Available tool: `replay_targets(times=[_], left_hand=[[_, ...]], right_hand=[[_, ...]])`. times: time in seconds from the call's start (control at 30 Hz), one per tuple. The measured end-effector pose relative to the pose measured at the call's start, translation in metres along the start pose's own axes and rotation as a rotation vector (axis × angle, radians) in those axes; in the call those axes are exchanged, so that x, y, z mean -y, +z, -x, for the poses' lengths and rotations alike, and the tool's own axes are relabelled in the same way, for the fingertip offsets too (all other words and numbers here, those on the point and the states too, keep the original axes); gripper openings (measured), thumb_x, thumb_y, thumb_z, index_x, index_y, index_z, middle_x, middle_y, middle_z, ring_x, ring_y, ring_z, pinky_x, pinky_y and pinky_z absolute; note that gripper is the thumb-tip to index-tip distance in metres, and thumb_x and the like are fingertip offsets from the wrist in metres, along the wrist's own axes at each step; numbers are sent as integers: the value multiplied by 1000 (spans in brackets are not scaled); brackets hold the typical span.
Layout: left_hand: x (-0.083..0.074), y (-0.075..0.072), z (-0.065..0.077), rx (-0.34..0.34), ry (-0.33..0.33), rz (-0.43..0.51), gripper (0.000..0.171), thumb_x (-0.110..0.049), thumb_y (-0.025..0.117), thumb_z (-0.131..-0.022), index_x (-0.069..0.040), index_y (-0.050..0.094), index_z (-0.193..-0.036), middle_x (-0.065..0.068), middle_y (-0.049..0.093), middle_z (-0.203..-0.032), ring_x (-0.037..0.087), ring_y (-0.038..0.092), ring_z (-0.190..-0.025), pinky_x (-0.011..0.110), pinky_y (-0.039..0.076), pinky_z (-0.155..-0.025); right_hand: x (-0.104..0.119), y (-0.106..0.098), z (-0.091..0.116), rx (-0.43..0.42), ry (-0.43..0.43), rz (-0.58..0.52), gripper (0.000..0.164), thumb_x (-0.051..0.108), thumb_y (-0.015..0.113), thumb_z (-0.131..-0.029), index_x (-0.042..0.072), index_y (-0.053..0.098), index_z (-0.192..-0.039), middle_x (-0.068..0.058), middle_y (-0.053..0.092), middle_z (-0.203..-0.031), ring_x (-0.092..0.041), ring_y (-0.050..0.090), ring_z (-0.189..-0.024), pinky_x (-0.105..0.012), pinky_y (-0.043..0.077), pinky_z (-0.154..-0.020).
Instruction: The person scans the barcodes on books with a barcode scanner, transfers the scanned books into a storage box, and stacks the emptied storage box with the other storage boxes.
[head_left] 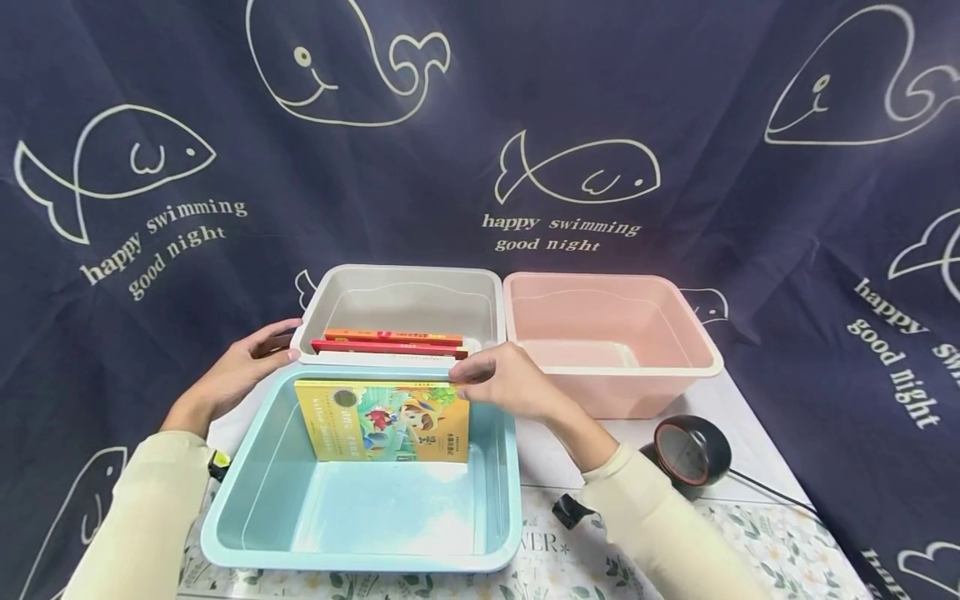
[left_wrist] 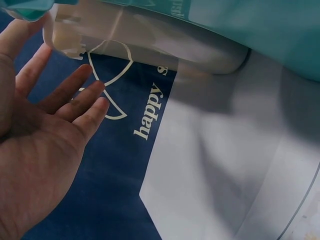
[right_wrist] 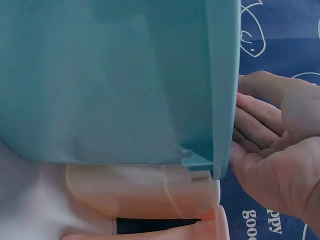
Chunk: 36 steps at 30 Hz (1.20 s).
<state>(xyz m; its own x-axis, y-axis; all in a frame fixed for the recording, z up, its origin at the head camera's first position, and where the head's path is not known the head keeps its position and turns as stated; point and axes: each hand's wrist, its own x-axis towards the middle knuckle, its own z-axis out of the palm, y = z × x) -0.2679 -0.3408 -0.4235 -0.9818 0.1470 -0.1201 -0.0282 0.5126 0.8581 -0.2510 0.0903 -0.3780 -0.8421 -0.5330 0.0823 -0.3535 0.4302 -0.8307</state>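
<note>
A yellow picture book stands upright against the far wall inside the light blue bin. My right hand pinches its upper right corner, the thumb in front of the cover. In the right wrist view the fingertips of the right hand disappear behind the blue rim. My left hand is by the left front corner of the grey bin, its fingers loosely extended. In the left wrist view the left hand has its palm showing and holds nothing. Orange, red and white books stand in the grey bin's front.
A pink bin stands right of the grey one. To its front right is a round black device with a cable. A floral mat covers the near table, and a dark blue curtain hangs behind.
</note>
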Motion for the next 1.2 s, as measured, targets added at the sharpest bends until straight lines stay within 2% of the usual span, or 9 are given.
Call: replay_targets(times=[0.23, 0.47, 0.63, 0.8, 0.97, 1.2], left_hand=[[-1, 0, 2, -6, -3, -7, 80, -50, 64, -100, -25, 25, -165, 24, 37, -163, 45, 42, -146, 68, 33, -119], [0, 0, 3, -6, -2, -33, 82, -52, 63, -100, -24, 22, -166, 24, 38, -163, 45, 43, -145, 68, 35, -118], [0, 1, 2, -11, 3, -42, 80, -51, 61, -102, -24, 22, -166, 25, 39, -161, 45, 44, -144, 68, 37, -116], [0, 4, 1, -9, 15, -53, 77, -49, 60, -103, -25, 23, -166, 24, 41, -160, 42, 46, -142, 66, 40, -115], [0, 3, 2, -21, 25, -67, 75, -48, 59, -104, -24, 24, -166, 23, 43, -159, 41, 48, -141, 63, 43, -114], [2, 1, 3, -10, 23, -41, 78, -49, 60, -103, -24, 22, -166, 26, 39, -161, 46, 44, -144, 68, 39, -115]], right_hand=[[-2, 3, 0, -19, 26, -93, 27, 10, 81, -87, 4, 79, -113, -11, 80, -110, -15, 74, -98, -22, 59, -83], [-1, 7, -1, -21, 9, -94, 26, 9, 81, -87, 3, 79, -112, -13, 80, -108, -17, 75, -98, -25, 61, -85], [4, 19, -5, 26, 18, -47, 28, 7, 79, -87, 6, 79, -115, -8, 80, -111, -16, 76, -104, -27, 61, -90], [5, 32, -12, 53, 20, 40, 27, 8, 80, -87, 9, 80, -114, -3, 80, -111, -12, 75, -102, -27, 61, -88], [5, 42, -16, 72, 27, 66, 26, 5, 79, -87, 11, 80, -112, 0, 80, -110, -12, 75, -103, -29, 61, -87], [4, 54, -21, 75, 83, 82, 19, 8, 82, -86, 16, 83, -104, 3, 81, -98, -5, 73, -89, -26, 58, -77]])
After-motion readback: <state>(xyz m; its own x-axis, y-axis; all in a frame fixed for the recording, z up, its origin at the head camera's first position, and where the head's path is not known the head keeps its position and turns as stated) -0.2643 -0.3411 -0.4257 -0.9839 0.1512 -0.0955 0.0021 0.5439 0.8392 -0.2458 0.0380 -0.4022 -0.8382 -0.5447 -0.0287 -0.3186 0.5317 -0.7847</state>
